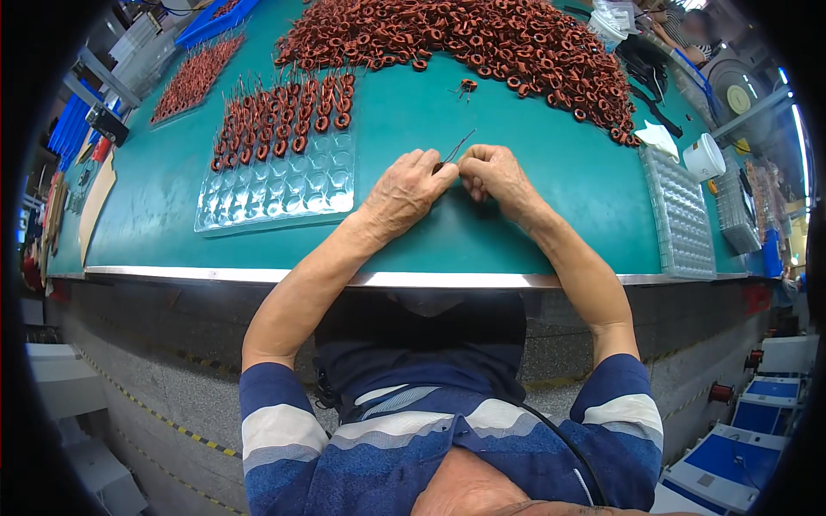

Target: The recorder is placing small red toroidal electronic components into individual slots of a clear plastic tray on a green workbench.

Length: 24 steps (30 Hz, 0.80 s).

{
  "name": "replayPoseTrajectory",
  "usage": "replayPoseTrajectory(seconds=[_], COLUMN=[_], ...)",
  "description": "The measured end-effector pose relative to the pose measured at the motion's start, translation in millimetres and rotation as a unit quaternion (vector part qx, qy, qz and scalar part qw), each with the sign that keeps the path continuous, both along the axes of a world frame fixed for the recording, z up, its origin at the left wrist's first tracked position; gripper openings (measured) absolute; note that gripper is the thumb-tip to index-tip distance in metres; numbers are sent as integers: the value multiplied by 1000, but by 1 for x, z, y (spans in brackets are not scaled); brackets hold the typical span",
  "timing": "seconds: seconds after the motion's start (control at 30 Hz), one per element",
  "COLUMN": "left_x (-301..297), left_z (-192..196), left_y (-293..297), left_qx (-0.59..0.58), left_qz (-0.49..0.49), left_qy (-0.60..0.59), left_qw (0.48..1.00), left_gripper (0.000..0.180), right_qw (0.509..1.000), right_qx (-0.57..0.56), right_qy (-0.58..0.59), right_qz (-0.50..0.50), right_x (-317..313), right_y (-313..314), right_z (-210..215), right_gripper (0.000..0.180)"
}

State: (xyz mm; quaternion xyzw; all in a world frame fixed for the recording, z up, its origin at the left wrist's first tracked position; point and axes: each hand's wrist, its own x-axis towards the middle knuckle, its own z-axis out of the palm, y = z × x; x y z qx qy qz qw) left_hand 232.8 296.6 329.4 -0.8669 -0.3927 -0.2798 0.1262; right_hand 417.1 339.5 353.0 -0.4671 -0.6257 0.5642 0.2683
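My left hand [406,191] is closed around a small copper-coloured ring coil [440,167], mostly hidden by the fingers. Two thin wire leads [461,144] rise from it toward the far right. Close beside it, my right hand [497,179] has its fingers curled into a pinch; whatever is between them is hidden. Left of my hands lies a clear plastic tray [274,225] with round pockets. Ring coils [280,148] stand in its far rows with their leads up, while the near pockets hold none.
A large heap of ring coils [465,39] covers the far side of the green table [551,142]. One loose coil [467,86] lies before it. Another filled tray [196,79] sits far left. Stacked clear trays [677,215] and a white tub [704,158] stand at the right.
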Motion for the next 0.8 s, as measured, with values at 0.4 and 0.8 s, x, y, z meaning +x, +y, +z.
replayPoseTrajectory(seconds=[0.4, 0.8], left_x=[1, 2], left_z=[15, 17], left_y=[-7, -2], left_qx=[-417, -453], left_qz=[-79, -143], left_qy=[-470, -543], left_qw=[774, 693], left_gripper=[21, 27], right_qw=[988, 978], right_qx=[-63, 71], right_qy=[136, 197], right_qz=[-24, 9], right_x=[1, -5], right_y=[-1, -2], right_z=[7, -2], right_gripper=[16, 31])
